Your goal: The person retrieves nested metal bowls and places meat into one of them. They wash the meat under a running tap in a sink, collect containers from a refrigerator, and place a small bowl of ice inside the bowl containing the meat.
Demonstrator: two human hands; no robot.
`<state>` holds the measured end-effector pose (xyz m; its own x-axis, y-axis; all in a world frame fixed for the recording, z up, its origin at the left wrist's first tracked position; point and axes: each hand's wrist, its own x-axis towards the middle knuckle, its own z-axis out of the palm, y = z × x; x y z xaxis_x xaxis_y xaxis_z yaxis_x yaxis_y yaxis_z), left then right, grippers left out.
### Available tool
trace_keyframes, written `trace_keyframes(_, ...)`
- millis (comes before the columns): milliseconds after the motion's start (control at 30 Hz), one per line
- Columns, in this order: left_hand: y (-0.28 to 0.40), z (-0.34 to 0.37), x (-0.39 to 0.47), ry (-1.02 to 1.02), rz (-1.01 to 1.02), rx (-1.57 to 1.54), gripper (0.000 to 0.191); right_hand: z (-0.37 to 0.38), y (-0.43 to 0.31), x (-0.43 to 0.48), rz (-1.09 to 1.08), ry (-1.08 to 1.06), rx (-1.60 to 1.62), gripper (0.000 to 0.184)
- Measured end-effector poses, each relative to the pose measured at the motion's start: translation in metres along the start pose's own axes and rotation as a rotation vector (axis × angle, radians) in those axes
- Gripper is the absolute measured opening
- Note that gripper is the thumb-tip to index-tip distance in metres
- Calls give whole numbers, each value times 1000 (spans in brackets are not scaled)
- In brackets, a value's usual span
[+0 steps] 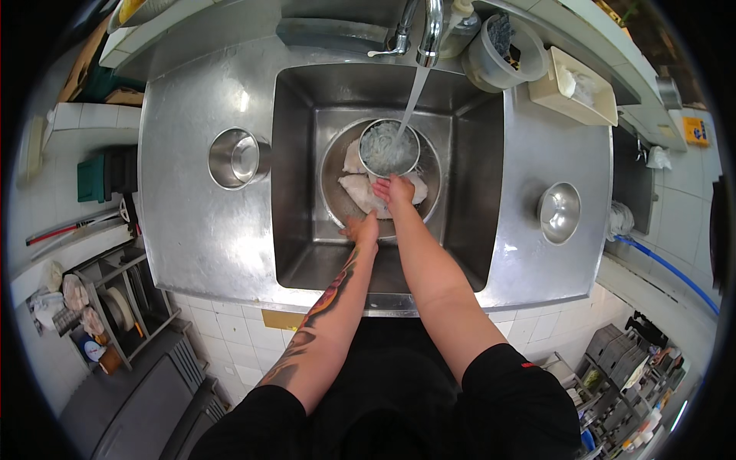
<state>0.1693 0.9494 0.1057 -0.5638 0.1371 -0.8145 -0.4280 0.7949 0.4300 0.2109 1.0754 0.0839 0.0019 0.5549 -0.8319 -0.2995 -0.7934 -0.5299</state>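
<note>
A wide, round metal bowl (332, 198) sits in the stainless-steel sink (477, 190) with several pale, bulky pieces (363, 194) in it; I cannot tell if they are wrapped. Above these pieces is a smaller round metal container (361, 154), full of churning water. Water runs into it from the chrome faucet (430, 49). My right hand (395, 190) is at the container's near rim, fingers pointing left; whether it grips the rim is unclear. Over the big bowl's near edge, my left hand (362, 229) has thumb and fingers apart, with nothing seen in it.
An empty metal pot (234, 158) stands on the left counter (190, 230). On the right counter is a small metal bowl (559, 213). Behind the sink are a translucent plastic tub (489, 72) with scrubbers, a pump bottle (460, 29) and a cream plastic bin (566, 103).
</note>
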Motion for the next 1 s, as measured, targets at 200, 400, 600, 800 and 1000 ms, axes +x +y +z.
trace_keyframes(200,5,-8,-9,105,307,247,95,0,-1,-7,-12,62,-18,24)
trace_keyframes(400,33,-14,-36,22,575,385,91,0,1,5,-136,198,-4,25)
trace_keyframes(600,34,-24,-25,-24,471,413,89,12,-6,6,-195,220,-38,29)
trace_keyframes(800,32,-25,-29,-34,561,455,85,9,-11,-4,-195,207,-171,39)
trace_keyframes(1000,48,3,-37,-167,708,350,81,-21,-20,24,-505,471,-621,35)
